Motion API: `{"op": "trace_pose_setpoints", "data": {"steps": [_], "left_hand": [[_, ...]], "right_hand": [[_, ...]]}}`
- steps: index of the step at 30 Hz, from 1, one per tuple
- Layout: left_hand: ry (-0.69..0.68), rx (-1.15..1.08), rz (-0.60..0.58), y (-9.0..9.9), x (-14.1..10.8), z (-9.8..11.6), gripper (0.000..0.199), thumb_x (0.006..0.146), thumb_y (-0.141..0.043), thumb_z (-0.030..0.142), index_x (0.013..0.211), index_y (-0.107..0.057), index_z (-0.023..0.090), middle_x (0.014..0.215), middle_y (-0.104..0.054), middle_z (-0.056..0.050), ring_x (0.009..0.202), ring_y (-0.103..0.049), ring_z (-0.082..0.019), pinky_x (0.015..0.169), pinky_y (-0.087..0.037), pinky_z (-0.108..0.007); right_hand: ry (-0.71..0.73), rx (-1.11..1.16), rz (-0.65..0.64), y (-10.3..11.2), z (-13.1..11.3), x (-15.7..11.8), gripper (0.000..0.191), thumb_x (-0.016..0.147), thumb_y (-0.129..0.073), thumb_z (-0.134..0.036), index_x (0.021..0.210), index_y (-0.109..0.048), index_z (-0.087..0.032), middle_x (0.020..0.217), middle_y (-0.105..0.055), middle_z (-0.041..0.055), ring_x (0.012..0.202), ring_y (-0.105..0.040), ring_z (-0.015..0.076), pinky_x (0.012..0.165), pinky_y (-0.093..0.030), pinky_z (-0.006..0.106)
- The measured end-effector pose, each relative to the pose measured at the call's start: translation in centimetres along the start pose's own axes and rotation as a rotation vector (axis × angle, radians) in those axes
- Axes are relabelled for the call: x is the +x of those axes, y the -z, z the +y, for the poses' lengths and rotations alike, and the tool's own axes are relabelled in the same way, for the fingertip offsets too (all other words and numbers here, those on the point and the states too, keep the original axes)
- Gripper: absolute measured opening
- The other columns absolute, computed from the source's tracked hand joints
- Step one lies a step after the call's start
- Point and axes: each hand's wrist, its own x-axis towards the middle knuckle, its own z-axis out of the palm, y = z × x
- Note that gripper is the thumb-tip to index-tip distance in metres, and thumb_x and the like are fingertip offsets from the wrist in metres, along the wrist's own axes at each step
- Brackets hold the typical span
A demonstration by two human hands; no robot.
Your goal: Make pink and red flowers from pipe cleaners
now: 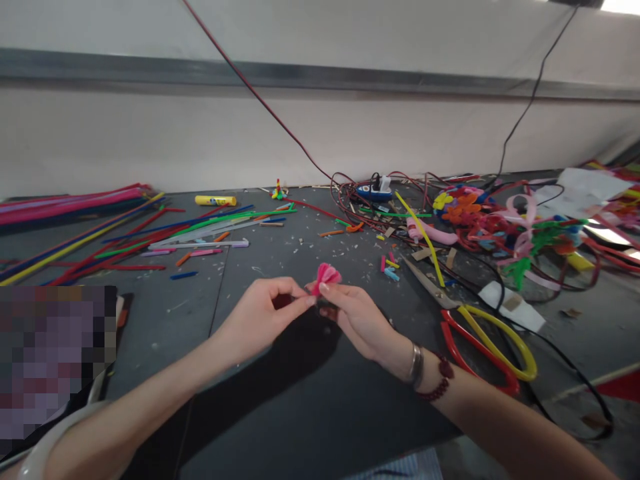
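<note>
A small pink fuzzy piece (327, 275), fanned out at its top like a blossom, is held up over the middle of the dark table. My right hand (357, 315) pinches it at its base between thumb and fingers. Thumb and fingertips of my left hand (270, 312) are pressed together right beside that base, touching or nearly touching it. Whatever sits between the left fingertips is too small to make out. Large scissors (467, 320) with red and yellow handles lie to the right of my right hand.
Loose pipe cleaners (170, 233) in several colours lie at left, near a yellow tube (215, 200). Tangled cables (345, 190) run along the wall past a blue boat-shaped item (374, 193). Cut bits (390, 267), a yellow strip (423, 237) and heaped colourful craft pieces (465, 210) cover the right.
</note>
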Motion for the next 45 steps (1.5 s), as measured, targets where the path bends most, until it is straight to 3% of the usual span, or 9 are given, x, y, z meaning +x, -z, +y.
{"op": "trace_pose_setpoints", "data": {"steps": [3,7,13,17,20,30,33,40,45], "left_hand": [[-0.270,0.548,0.249,-0.4,-0.5,-0.5,0.020,0.082,-0.047,0.025,0.069,-0.059,0.015,0.069,-0.055,-0.002,0.056,-0.045,-0.011,0.052,-0.033,-0.023],[-0.459,0.920,0.338,-1.1,-0.9,-1.4,0.023,0.085,-0.043,0.022,0.074,-0.061,0.015,0.076,-0.061,-0.003,0.056,-0.051,-0.012,0.054,-0.035,-0.024],[-0.232,0.338,0.215,-0.7,-0.3,-0.4,0.019,0.081,-0.051,0.025,0.068,-0.061,0.015,0.068,-0.055,0.000,0.059,-0.047,-0.010,0.054,-0.034,-0.021],[0.189,-0.375,-0.098,-0.5,0.2,-0.2,0.022,0.078,-0.055,0.031,0.067,-0.059,0.013,0.058,-0.039,0.004,0.043,-0.024,-0.004,0.040,-0.019,-0.018],[0.310,-0.731,-0.276,-0.7,0.2,-0.6,0.019,0.078,-0.054,0.031,0.071,-0.056,0.014,0.061,-0.035,0.005,0.042,-0.013,-0.003,0.038,-0.014,-0.017],[-0.353,0.431,0.296,-1.1,-0.6,-1.0,0.019,0.083,-0.047,0.022,0.069,-0.058,0.016,0.073,-0.053,-0.001,0.062,-0.046,-0.011,0.057,-0.033,-0.024],[-0.255,0.228,0.261,-1.3,-0.5,-0.7,0.018,0.081,-0.051,0.023,0.067,-0.059,0.015,0.068,-0.051,0.000,0.060,-0.044,-0.010,0.055,-0.033,-0.022],[0.268,-0.848,-0.194,-1.7,-0.4,-0.7,0.016,0.078,-0.056,0.027,0.072,-0.058,0.013,0.063,-0.040,0.003,0.043,-0.024,-0.003,0.039,-0.022,-0.016],[-0.042,-0.200,-0.011,-0.1,0.3,-0.8,0.018,0.079,-0.056,0.030,0.073,-0.062,0.015,0.063,-0.051,0.001,0.055,-0.046,-0.009,0.052,-0.038,-0.020]], "right_hand": [[0.116,-0.230,0.154,-0.2,0.2,0.0,0.016,0.069,-0.067,-0.031,0.072,-0.068,-0.016,0.071,-0.061,0.0005,0.063,-0.048,0.0097,0.057,-0.036,0.022],[0.282,-0.380,0.202,-0.4,0.2,-0.2,0.010,0.069,-0.067,-0.028,0.070,-0.068,-0.018,0.072,-0.060,-0.0001,0.070,-0.050,0.0117,0.065,-0.038,0.024],[0.295,-0.324,0.156,0.0,0.3,0.1,0.011,0.073,-0.063,-0.030,0.073,-0.070,-0.021,0.082,-0.062,0.0021,0.087,-0.051,0.0150,0.084,-0.037,0.029],[0.154,-0.136,0.075,-0.1,0.0,0.0,0.014,0.074,-0.063,-0.032,0.074,-0.070,-0.020,0.078,-0.062,0.0016,0.078,-0.052,0.0128,0.077,-0.039,0.027],[-0.004,0.062,-0.040,-0.1,-0.2,-0.1,0.016,0.074,-0.063,-0.032,0.083,-0.069,-0.020,0.075,-0.061,-0.0002,0.069,-0.052,0.0095,0.069,-0.040,0.023],[0.227,-0.274,0.198,0.0,-0.1,0.0,0.010,0.067,-0.069,-0.028,0.067,-0.069,-0.018,0.072,-0.063,0.0002,0.069,-0.050,0.0110,0.065,-0.036,0.024],[0.199,-0.225,0.162,0.0,-0.2,0.0,0.013,0.070,-0.066,-0.030,0.064,-0.069,-0.018,0.075,-0.060,0.0005,0.073,-0.049,0.0111,0.067,-0.036,0.024],[0.011,0.032,0.011,-0.1,-0.8,-0.1,0.016,0.069,-0.067,-0.032,0.080,-0.068,-0.019,0.078,-0.061,0.0010,0.067,-0.051,0.0102,0.066,-0.041,0.023],[0.296,-0.227,0.075,0.0,-1.3,-0.3,0.007,0.072,-0.065,-0.026,0.076,-0.068,-0.022,0.088,-0.064,0.0001,0.082,-0.054,0.0124,0.073,-0.042,0.024]]}}
